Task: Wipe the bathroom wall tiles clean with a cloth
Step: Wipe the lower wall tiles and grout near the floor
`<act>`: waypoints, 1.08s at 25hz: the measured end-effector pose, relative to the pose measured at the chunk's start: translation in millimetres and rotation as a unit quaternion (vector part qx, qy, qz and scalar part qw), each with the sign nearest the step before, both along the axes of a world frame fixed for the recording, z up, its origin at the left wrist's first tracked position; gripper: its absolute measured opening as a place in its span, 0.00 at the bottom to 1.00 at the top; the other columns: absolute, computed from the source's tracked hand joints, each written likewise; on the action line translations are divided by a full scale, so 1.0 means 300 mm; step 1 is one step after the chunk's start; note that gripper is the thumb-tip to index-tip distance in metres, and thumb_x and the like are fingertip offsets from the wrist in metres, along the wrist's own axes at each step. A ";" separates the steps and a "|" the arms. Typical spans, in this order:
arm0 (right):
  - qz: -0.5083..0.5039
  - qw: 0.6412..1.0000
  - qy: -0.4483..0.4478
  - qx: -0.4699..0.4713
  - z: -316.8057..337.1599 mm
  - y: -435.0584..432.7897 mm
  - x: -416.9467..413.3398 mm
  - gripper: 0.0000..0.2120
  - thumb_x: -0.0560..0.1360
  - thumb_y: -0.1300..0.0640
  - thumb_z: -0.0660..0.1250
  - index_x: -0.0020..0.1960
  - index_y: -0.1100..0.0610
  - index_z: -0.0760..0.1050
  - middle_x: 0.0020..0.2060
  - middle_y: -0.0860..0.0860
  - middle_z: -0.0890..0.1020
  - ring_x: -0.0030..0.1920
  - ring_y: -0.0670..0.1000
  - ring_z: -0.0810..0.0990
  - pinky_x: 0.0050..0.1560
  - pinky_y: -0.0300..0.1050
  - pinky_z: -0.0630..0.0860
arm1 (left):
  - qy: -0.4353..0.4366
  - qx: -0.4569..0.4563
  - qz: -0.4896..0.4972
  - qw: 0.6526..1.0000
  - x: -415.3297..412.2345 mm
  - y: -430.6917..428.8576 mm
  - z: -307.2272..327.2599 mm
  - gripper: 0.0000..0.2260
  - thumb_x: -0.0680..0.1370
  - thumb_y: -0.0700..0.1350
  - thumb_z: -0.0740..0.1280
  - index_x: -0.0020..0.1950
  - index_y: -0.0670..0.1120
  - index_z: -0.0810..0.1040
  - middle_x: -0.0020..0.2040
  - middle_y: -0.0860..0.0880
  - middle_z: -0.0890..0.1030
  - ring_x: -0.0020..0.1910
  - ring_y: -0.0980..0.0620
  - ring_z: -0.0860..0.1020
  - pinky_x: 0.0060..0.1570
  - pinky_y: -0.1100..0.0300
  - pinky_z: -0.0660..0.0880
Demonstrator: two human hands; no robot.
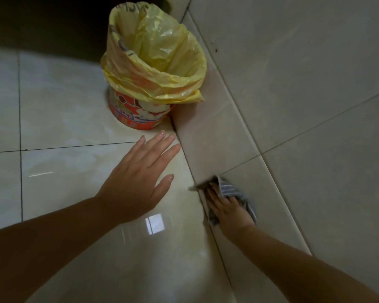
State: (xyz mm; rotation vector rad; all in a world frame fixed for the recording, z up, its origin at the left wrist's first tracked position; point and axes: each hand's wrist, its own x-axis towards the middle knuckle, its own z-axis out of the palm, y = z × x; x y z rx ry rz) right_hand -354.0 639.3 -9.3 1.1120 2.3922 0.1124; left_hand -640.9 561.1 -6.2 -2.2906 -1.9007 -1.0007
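Wall tiles [293, 84] at floor [64, 106] edge: right grip [225, 206], flat-fingered, presses cloth [230, 189]; left grip [138, 180] released; yellow bag [158, 62] lines bin [140, 114].

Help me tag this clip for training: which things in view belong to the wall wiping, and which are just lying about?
In the job: cloth; right hand, pressing the cloth on the wall; wall tiles.

Lying about: bin with yellow bag, standing by the wall; floor tiles; left hand, open, holding nothing.
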 end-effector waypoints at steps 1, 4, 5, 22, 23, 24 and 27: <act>-0.021 0.998 -0.057 0.013 0.045 -0.020 -0.001 0.31 0.74 0.49 0.42 0.75 0.48 0.63 0.75 0.48 0.65 0.74 0.48 0.65 0.71 0.41 0.61 | -0.005 0.003 0.000 1.000 0.011 0.007 0.004 0.26 0.81 0.51 0.54 0.76 0.42 0.66 0.77 0.42 0.65 0.78 0.44 0.61 0.76 0.45 0.57; 0.084 0.971 -0.150 0.165 0.203 0.088 -0.092 0.30 0.78 0.48 0.58 0.78 0.56 0.57 0.78 0.56 0.56 0.77 0.58 0.55 0.70 0.53 0.64 | -0.017 -0.001 0.005 1.000 0.033 0.027 0.016 0.26 0.81 0.51 0.54 0.76 0.42 0.66 0.77 0.42 0.66 0.78 0.44 0.61 0.77 0.46 0.55; 0.097 0.967 -0.167 0.168 0.232 0.152 -0.152 0.32 0.80 0.48 0.56 0.79 0.57 0.51 0.79 0.58 0.50 0.78 0.60 0.48 0.72 0.55 0.58 | -0.019 -0.002 0.007 1.000 0.035 0.031 0.019 0.26 0.81 0.51 0.54 0.77 0.42 0.65 0.77 0.43 0.65 0.78 0.45 0.60 0.77 0.46 0.55; -0.059 0.990 -0.124 -0.026 0.005 -0.329 0.232 0.27 0.72 0.55 0.50 0.63 0.61 0.78 0.62 0.57 0.79 0.67 0.55 0.74 0.63 0.49 0.59 | -0.014 -0.025 -0.049 0.998 0.075 -0.116 0.082 0.26 0.81 0.52 0.53 0.77 0.43 0.64 0.78 0.43 0.64 0.79 0.46 0.57 0.77 0.45 0.54; -0.024 0.993 -0.116 0.016 0.047 -0.332 0.256 0.27 0.72 0.56 0.50 0.63 0.60 0.77 0.63 0.58 0.78 0.74 0.57 0.64 0.62 0.49 0.59 | -0.021 -0.025 -0.053 0.998 0.085 -0.128 0.093 0.26 0.81 0.52 0.53 0.77 0.43 0.64 0.78 0.44 0.63 0.79 0.47 0.57 0.77 0.45 0.54; -0.020 0.995 -0.075 0.070 0.094 -0.324 0.260 0.28 0.71 0.56 0.49 0.66 0.59 0.76 0.66 0.58 0.76 0.78 0.57 0.52 0.61 0.48 0.62 | -0.026 -0.024 -0.058 0.998 0.094 -0.140 0.101 0.26 0.81 0.52 0.53 0.78 0.43 0.63 0.79 0.44 0.63 0.80 0.47 0.56 0.78 0.45 0.53; -0.055 0.978 -0.033 0.198 0.241 -0.241 0.148 0.30 0.73 0.57 0.54 0.75 0.58 0.65 0.75 0.56 0.64 0.77 0.57 0.52 0.57 0.50 0.73 | -0.031 -0.017 -0.072 0.997 0.114 -0.171 0.121 0.26 0.81 0.52 0.53 0.78 0.44 0.63 0.79 0.45 0.62 0.80 0.48 0.55 0.78 0.46 0.52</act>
